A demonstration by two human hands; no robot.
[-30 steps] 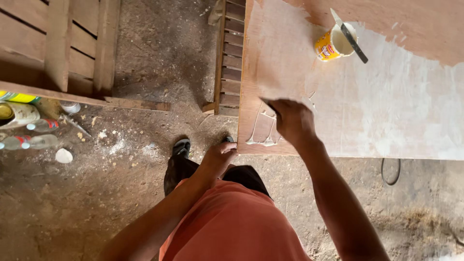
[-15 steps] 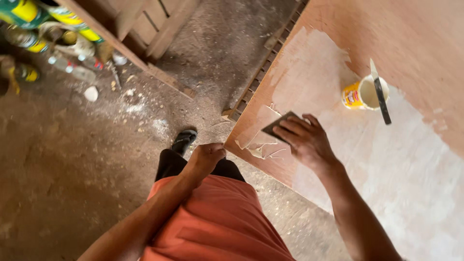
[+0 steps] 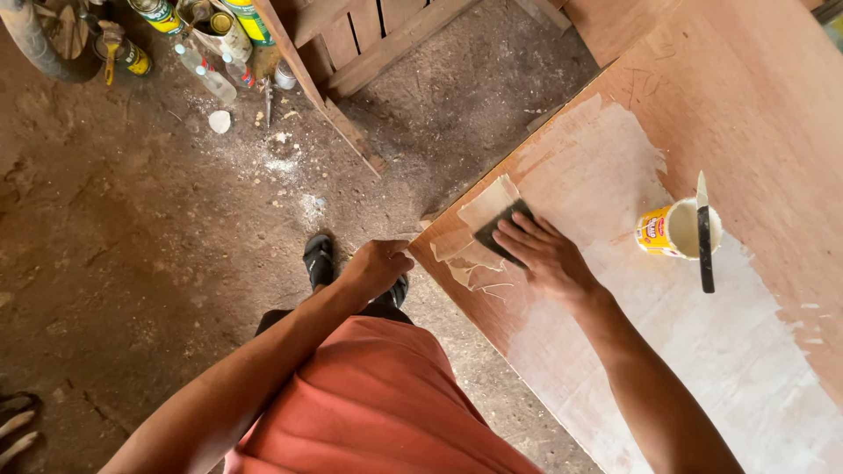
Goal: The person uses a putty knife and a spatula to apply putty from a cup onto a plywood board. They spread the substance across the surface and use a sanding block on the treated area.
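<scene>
Centrally, the right hand (image 3: 543,254) lay flat on the board (image 3: 746,96), its fingers (image 3: 518,230) spread and pressed onto a dark scraper (image 3: 499,230) just right of the frame's middle. The scraper rested on a pale smear of filler (image 3: 487,206) at the board's left edge, with more filler ridges just below it. The left hand (image 3: 376,266) sat at that edge, near the board's lower left corner, its fingers curled into a loose fist; whether they gripped the edge could not be told. A wide whitish coat covered the board from its centre toward the lower right of the frame. At right of centre stood an open yellow tub (image 3: 674,230) of filler on the board, with a knife (image 3: 704,237) laid across its rim, well apart from the right hand. Below the hands appeared an orange shirt (image 3: 378,404) and one dark shoe (image 3: 318,259) on the dirt floor (image 3: 132,263). Cans and bottles (image 3: 206,53) stood in the upper left of the frame, beside wooden slats (image 3: 369,35).
</scene>
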